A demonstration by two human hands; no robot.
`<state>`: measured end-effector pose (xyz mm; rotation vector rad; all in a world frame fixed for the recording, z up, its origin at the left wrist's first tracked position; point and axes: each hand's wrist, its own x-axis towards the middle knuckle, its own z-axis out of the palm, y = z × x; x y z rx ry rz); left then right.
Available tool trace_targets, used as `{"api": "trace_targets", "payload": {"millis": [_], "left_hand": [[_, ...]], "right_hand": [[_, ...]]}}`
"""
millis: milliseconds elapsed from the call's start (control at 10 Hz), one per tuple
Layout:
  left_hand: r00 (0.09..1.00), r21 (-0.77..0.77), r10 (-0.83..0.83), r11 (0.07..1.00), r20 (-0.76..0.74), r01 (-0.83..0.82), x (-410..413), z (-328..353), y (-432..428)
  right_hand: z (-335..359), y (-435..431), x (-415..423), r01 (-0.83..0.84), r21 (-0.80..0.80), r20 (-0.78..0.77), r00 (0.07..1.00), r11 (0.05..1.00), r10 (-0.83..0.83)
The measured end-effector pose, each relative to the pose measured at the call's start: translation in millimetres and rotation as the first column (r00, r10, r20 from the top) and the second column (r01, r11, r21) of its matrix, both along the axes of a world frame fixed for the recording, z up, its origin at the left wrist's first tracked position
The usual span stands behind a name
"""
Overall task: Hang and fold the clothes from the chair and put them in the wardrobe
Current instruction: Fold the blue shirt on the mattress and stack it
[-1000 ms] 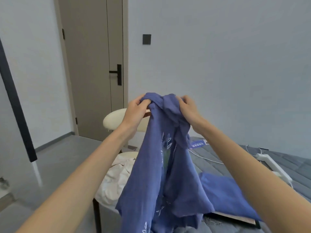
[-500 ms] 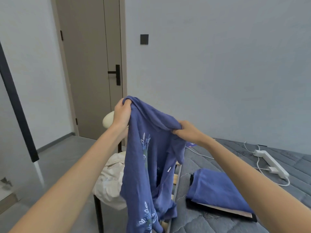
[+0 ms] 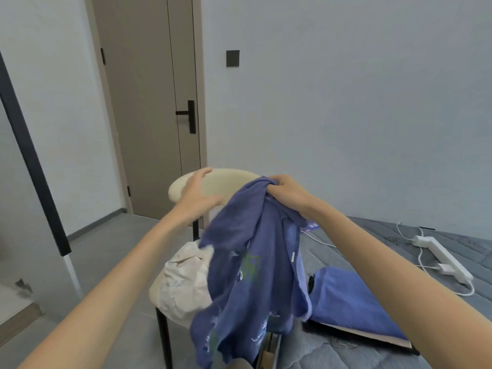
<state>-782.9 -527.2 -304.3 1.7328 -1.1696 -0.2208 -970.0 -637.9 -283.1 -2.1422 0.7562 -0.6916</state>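
One blue shirt hangs gripped in the right hand.

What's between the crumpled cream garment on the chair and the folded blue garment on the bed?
Head view: the printed blue shirt hangs there, in the grip of the right hand.

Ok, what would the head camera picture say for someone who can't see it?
A person's right hand holds up a bunched blue shirt while the open left hand hovers beside it. Behind is a chair with pale cloth on it; on the bed lies a folded blue top.
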Motion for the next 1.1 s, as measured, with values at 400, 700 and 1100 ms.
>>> {"api": "trace_targets", "payload": {"millis": [400,700,1100], "left_hand": [[0.982,0.044,-0.127,0.992,0.143,0.122,-36,-22,-17],[0.945,-0.023,-0.09,0.996,-0.315,0.088,-57,6,-19],[0.953,0.135,0.271,0.958,-0.134,-0.254,23,-40,-12]], "right_hand": [[-7,-10,-10,0.004,0.097,-0.101,0.995,0.995,0.006],[-85,-11,-14,0.101,-0.072,-0.199,0.973,0.992,-0.113],[-69,-15,-15,0.081,0.057,0.158,0.983,0.995,-0.089]]}}
